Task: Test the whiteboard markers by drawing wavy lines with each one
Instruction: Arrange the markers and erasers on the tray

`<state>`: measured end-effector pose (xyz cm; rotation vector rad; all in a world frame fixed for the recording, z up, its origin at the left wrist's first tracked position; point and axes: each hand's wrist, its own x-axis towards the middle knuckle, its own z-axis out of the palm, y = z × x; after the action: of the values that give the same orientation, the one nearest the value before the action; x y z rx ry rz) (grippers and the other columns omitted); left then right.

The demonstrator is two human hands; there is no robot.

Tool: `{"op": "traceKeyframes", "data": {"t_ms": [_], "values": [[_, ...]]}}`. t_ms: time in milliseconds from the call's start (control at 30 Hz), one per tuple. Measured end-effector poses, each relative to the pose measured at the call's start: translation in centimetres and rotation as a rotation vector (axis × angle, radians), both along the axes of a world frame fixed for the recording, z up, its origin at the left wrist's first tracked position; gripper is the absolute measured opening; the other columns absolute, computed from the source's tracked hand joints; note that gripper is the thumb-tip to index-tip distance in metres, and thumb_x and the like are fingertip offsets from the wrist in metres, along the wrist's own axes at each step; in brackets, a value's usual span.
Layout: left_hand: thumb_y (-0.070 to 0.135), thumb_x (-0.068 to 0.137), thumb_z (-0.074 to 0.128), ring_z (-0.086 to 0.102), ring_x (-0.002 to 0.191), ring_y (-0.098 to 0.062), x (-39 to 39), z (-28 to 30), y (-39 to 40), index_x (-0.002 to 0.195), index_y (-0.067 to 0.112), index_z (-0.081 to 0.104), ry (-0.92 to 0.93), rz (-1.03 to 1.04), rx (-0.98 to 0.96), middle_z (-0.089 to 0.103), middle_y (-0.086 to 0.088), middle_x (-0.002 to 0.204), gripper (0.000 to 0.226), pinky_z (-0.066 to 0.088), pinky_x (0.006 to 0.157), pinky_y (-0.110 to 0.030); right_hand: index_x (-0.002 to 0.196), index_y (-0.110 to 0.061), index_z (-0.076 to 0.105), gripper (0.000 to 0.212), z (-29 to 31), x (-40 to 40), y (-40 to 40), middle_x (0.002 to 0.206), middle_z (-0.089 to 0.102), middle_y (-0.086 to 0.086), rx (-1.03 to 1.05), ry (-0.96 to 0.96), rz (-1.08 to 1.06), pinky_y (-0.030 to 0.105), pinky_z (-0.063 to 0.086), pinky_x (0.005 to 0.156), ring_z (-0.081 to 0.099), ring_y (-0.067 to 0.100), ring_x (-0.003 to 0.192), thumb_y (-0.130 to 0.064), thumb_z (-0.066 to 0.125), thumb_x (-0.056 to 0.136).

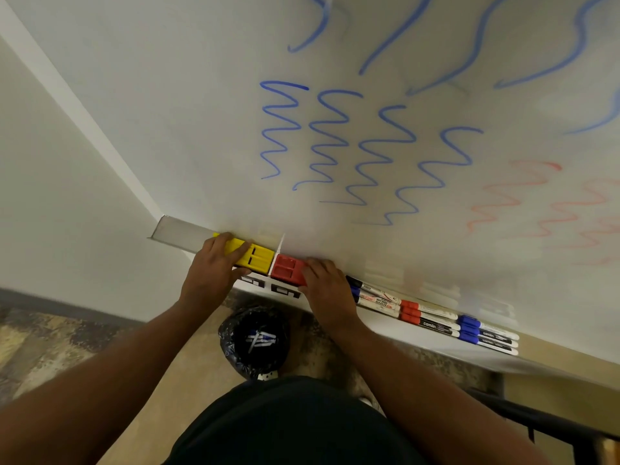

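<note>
The whiteboard (208,105) carries several blue wavy lines (332,139) and faint red wavy lines (536,203) at the right. Along its ledge (402,333) lie whiteboard markers: dark-capped ones (375,297), red-capped ones (426,317) and blue-capped ones (486,333). My left hand (211,273) grips a yellow box (251,255) at the ledge's left end. Beside it, my right hand (327,290) holds a red box (285,268). Neither hand holds a marker.
On the floor below the ledge stands a bin with a black liner (255,340) holding a few markers. A white wall (60,213) meets the board at the left. A dark frame (536,421) runs at the lower right.
</note>
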<state>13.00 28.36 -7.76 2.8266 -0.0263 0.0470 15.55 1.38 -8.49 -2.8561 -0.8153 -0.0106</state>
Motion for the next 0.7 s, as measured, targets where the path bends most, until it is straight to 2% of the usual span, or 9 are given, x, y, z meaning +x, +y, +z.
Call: {"op": "traceKeyframes", "data": {"t_ms": [133, 433, 567, 700], "values": [[0.038, 0.087, 0.078, 0.052, 0.119, -0.043, -0.1, -0.2, -0.2, 0.139, 0.019, 0.062, -0.020, 0.001, 0.014, 0.053, -0.023, 0.135, 0.058, 0.051, 0.093, -0.054, 0.136, -0.018, 0.059, 0.049, -0.4, -0.4, -0.9, 0.141, 0.061, 0.003, -0.010, 0.023, -0.025, 0.042, 0.052, 0.109, 0.054, 0.025, 0.132, -0.028, 0.077, 0.092], [0.039, 0.089, 0.076, 0.052, 0.117, -0.042, -0.8, -0.6, -0.8, 0.137, 0.017, 0.064, -0.053, -0.052, 0.052, 0.058, -0.023, 0.128, 0.054, 0.049, 0.092, -0.051, 0.131, -0.018, 0.063, 0.050, -0.3, -1.1, -2.9, 0.138, 0.063, 0.003, -0.001, -0.017, -0.058, 0.042, 0.057, 0.103, 0.058, 0.027, 0.128, -0.018, 0.083, 0.086], [0.044, 0.091, 0.064, 0.050, 0.120, -0.045, -1.0, -0.7, -1.0, 0.134, 0.017, 0.067, -0.030, -0.075, 0.036, 0.058, -0.023, 0.130, 0.052, 0.049, 0.097, -0.053, 0.133, -0.017, 0.063, 0.048, -0.2, -1.1, -3.3, 0.139, 0.063, 0.004, -0.006, -0.003, -0.066, 0.044, 0.055, 0.105, 0.057, 0.027, 0.130, -0.019, 0.081, 0.088], [0.032, 0.088, 0.078, 0.048, 0.123, -0.045, -1.1, -0.5, -1.3, 0.135, 0.016, 0.067, -0.017, -0.113, 0.013, 0.058, -0.024, 0.132, 0.051, 0.049, 0.101, -0.055, 0.132, -0.019, 0.063, 0.053, -0.3, -1.1, -3.6, 0.140, 0.061, 0.002, -0.036, 0.020, -0.060, 0.043, 0.055, 0.105, 0.055, 0.026, 0.130, -0.015, 0.084, 0.083]]}}
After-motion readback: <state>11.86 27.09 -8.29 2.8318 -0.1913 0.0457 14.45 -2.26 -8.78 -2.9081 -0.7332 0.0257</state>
